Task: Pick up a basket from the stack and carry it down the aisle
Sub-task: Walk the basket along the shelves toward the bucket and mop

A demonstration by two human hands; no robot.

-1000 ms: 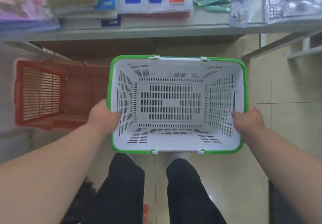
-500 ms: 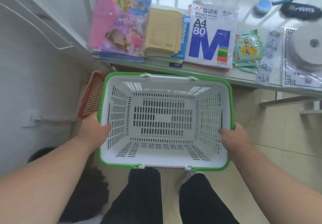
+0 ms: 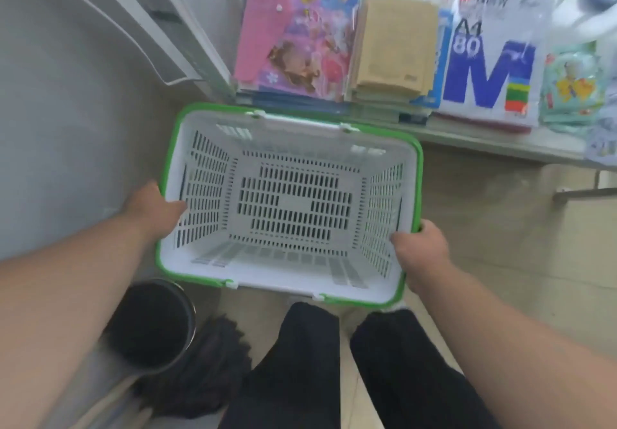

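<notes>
I hold a white slotted shopping basket (image 3: 293, 201) with a green rim in front of me, above my legs, with nothing inside. My left hand (image 3: 152, 211) grips its left rim, thumb inside the wall. On the opposite side, my right hand (image 3: 422, 255) grips the right rim near the front corner. The basket tilts slightly, its right side lower. The red basket stack is out of sight.
A low shelf (image 3: 467, 135) ahead carries a pink folder (image 3: 297, 28), brown envelopes (image 3: 394, 41) and an A4 paper pack (image 3: 487, 58). A grey wall (image 3: 66, 128) stands on the left. A black bin (image 3: 150, 325) and a dark mop head (image 3: 207, 368) sit by my left leg.
The basket has risen and swung left toward the shelf edge. The view has turned, so the red basket has left sight and the black bin has come into view.
</notes>
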